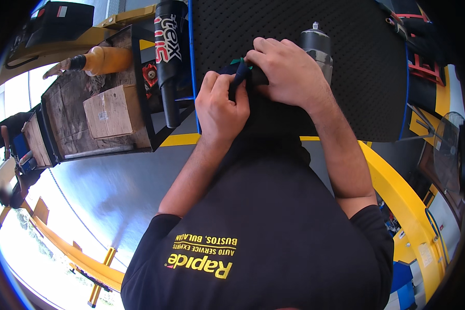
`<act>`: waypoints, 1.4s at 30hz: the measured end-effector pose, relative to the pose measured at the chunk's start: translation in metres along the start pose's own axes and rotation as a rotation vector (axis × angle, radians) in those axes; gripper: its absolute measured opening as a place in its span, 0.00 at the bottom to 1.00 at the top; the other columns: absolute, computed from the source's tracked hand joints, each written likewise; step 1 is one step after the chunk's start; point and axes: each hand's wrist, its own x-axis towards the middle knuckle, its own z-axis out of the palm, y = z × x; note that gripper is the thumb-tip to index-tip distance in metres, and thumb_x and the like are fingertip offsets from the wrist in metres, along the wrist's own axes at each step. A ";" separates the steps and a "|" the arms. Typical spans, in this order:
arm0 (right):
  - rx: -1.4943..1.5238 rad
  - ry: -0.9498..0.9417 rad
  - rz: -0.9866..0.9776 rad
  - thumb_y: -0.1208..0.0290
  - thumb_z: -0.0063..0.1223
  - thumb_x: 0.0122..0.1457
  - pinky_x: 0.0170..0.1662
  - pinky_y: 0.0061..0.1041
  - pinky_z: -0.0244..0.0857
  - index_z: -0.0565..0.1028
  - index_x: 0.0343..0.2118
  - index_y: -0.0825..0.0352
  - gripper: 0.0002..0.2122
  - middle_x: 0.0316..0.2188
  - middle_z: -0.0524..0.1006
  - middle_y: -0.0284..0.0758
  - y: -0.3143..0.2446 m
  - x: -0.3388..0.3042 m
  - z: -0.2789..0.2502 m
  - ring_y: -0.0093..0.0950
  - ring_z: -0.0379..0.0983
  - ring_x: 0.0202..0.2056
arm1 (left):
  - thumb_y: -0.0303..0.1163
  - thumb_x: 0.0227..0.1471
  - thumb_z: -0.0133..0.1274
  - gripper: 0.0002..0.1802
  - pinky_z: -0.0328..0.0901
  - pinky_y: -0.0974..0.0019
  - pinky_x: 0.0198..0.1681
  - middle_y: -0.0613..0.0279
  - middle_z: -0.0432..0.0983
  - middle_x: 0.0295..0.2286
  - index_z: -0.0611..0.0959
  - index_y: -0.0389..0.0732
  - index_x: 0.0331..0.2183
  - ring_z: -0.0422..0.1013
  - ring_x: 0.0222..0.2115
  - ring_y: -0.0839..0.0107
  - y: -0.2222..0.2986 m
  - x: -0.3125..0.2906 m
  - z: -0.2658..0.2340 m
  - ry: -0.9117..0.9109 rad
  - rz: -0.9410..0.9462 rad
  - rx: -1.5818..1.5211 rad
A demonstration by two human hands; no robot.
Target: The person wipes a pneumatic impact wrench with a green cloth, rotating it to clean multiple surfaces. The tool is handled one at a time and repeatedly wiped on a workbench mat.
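Note:
Both of my hands meet over a black perforated mat at the top of the head view. My left hand pinches a small dark piece with a green bit showing at its top. My right hand is closed over the same dark piece from the right. Just behind my right hand stands a grey and black cylindrical tool or can. My black shirt fills the lower middle of the view and hides what lies under my forearms.
To the left stands a black cart holding a cardboard box, a long black tube, a red part and an orange bottle. A yellow rail curves at the right. Grey floor lies at lower left.

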 end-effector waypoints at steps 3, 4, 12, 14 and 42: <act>-0.039 0.026 0.003 0.66 0.74 0.45 0.54 0.32 0.69 0.80 0.45 0.65 0.23 0.44 0.78 0.35 0.001 0.002 0.000 0.31 0.77 0.50 | 0.24 0.50 0.62 0.06 0.68 0.49 0.33 0.50 0.73 0.28 0.81 0.32 0.31 0.73 0.29 0.46 0.000 0.023 0.003 -0.037 -0.053 0.066; -0.042 0.009 0.019 0.66 0.74 0.45 0.54 0.32 0.69 0.80 0.45 0.65 0.23 0.44 0.79 0.35 0.001 0.003 -0.001 0.32 0.78 0.49 | 0.28 0.52 0.61 0.09 0.70 0.48 0.37 0.46 0.76 0.30 0.82 0.32 0.31 0.75 0.33 0.43 0.002 0.033 0.003 -0.075 -0.113 0.056; 0.016 0.086 0.028 0.67 0.76 0.44 0.56 0.33 0.67 0.72 0.50 0.64 0.30 0.44 0.80 0.36 0.003 -0.002 0.007 0.33 0.79 0.50 | 0.34 0.55 0.61 0.14 0.71 0.49 0.43 0.38 0.81 0.32 0.84 0.31 0.36 0.78 0.37 0.41 0.006 0.048 -0.012 -0.280 -0.206 0.163; 0.024 0.060 0.041 0.67 0.76 0.44 0.56 0.33 0.67 0.72 0.50 0.64 0.30 0.43 0.80 0.36 0.007 0.003 0.007 0.33 0.79 0.50 | 0.34 0.55 0.59 0.15 0.71 0.48 0.45 0.39 0.80 0.33 0.84 0.30 0.35 0.77 0.38 0.41 0.004 0.050 -0.009 -0.280 -0.221 0.128; 0.069 -0.024 0.104 0.64 0.76 0.46 0.58 0.34 0.66 0.73 0.45 0.62 0.25 0.43 0.79 0.35 -0.002 0.003 -0.006 0.34 0.78 0.49 | 0.20 0.56 0.63 0.07 0.67 0.70 0.35 0.63 0.75 0.31 0.83 0.33 0.38 0.74 0.32 0.75 -0.038 -0.014 -0.051 0.150 -0.120 -0.361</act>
